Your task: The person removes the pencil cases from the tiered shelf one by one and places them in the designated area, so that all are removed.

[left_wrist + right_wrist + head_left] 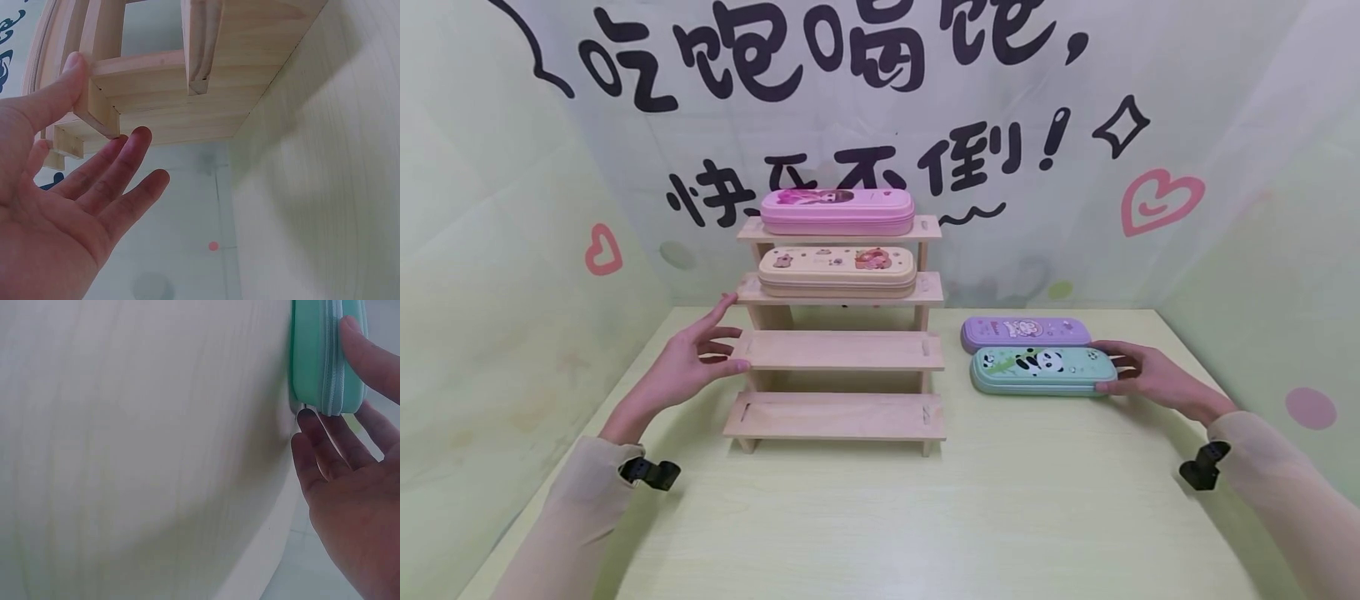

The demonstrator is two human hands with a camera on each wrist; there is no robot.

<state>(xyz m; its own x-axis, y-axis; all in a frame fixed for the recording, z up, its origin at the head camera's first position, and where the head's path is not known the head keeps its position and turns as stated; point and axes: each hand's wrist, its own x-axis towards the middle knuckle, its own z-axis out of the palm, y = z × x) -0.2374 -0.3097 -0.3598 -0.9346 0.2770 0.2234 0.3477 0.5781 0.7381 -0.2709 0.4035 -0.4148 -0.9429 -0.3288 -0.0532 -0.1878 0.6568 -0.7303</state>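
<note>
A wooden four-step rack [842, 350] stands left of the middle in the head view. My left hand [688, 362] is at its left side, thumb touching the end of the third step down and forefinger at the step above. In the left wrist view this hand [81, 194] has its other fingers extended and holds nothing. At the right, my right hand [1157, 379] grips the right end of a mint-green panda pencil case [1037, 382]. The right wrist view shows the thumb [372, 359] on the case's zipped side, fingers around its end.
A purple pencil case [1000, 331] lies just behind the green one. On the rack's top step is a pink pencil case [838, 218], with a cream one [835, 283] on the step below. Fabric walls [1262, 250] with printed writing enclose the pale table [910, 525].
</note>
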